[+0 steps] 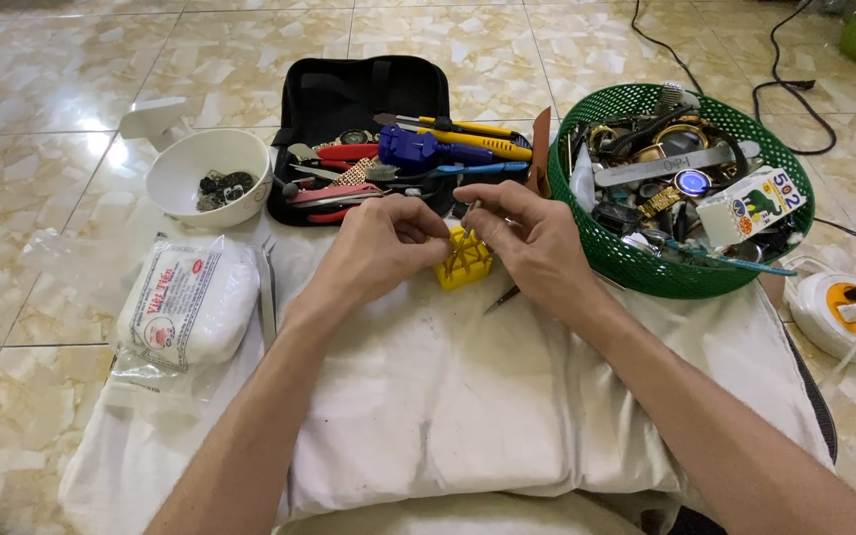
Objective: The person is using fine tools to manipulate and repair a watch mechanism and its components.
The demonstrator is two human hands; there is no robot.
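A soft white plastic packet (pixel 187 305) with red print and a round red emblem lies at nine o'clock on the white cloth (pixel 468 396), its clear crumpled end trailing toward seven o'clock; a small white box (pixel 751 206) with blue, green and orange markings lies tilted at two o'clock, inside the green mesh basket (pixel 646 272) atop the other things there.

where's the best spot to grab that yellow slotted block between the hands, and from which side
Judging by its pose, take the yellow block by its two outer side walls, coming down from above. It sits flat on the white cloth, slots up, with the left hand and right hand crowding its top and back.
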